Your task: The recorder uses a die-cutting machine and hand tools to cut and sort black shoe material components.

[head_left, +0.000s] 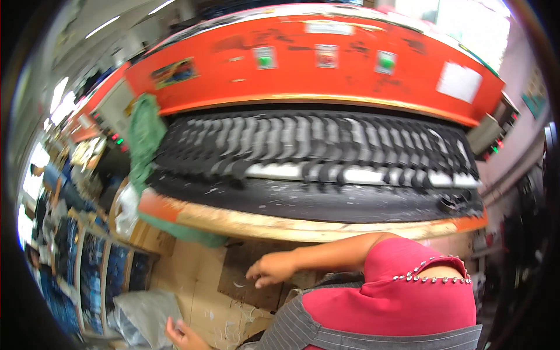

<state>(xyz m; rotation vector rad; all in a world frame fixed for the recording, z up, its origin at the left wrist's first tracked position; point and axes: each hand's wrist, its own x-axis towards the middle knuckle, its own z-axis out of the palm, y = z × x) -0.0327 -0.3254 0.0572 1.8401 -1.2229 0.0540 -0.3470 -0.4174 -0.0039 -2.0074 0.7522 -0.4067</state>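
Note:
My right hand (272, 269) hangs in front of the work table's wooden front edge (251, 224), with its fingers loosely apart and nothing visible in it. Lower down, at the bottom edge, part of my left hand (185, 336) shows, its fingers apart and holding nothing I can see. Beyond the wooden edge, rows of curved black pieces (303, 140) lie closely side by side on a black bed (280, 198), with white and grey strips between them. A small black loop-shaped piece (455, 202) lies apart near the bed's right end. Neither hand touches the pieces.
Behind the bed stands a long red machine housing (221, 84) with green and red buttons. Green cloth (146, 137) hangs at its left end. A grey plastic bag (149, 315) and shelves of blue bundles (93, 268) stand left. Other people (64, 181) are farther left.

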